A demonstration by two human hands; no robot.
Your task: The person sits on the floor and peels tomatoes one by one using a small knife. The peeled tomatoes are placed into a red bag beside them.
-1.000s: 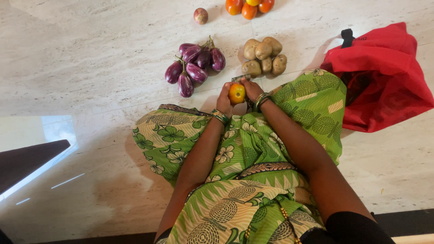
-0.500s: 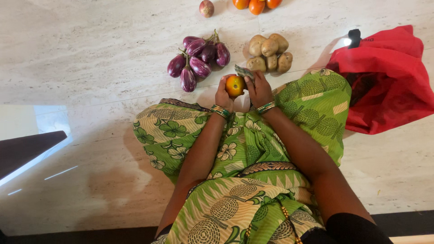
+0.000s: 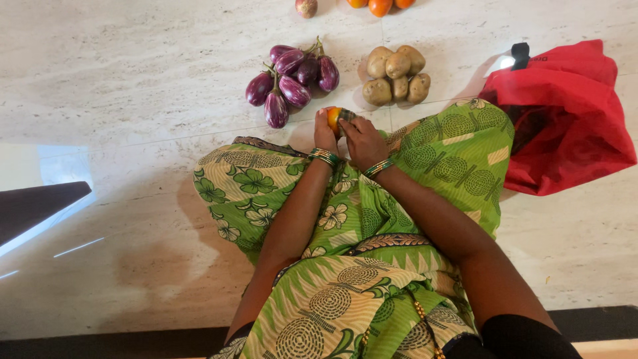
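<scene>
Two bare hands meet in the head view over one small round tomato, orange with a yellow patch, which sits just above the person's knees and close to the pale marble floor. The left hand is closed around the left side of this tomato, and the right hand covers its right side, with a small dark piece, too small to identify, under the fingers. Both wrists carry thin green and gold bangles. As a judgement, the sorting looks partly done: a heap of glossy purple striped eggplants lies on the floor just left of a heap of dull brown potatoes, and a few smooth orange tomatoes and one small reddish round fruit lie at the top edge, while the held tomato has not joined any group. A soft red cloth bag with a black strap lies crumpled at the right, its inside dark and not visible. The green patterned fabric over the lap looks thin and folded.
</scene>
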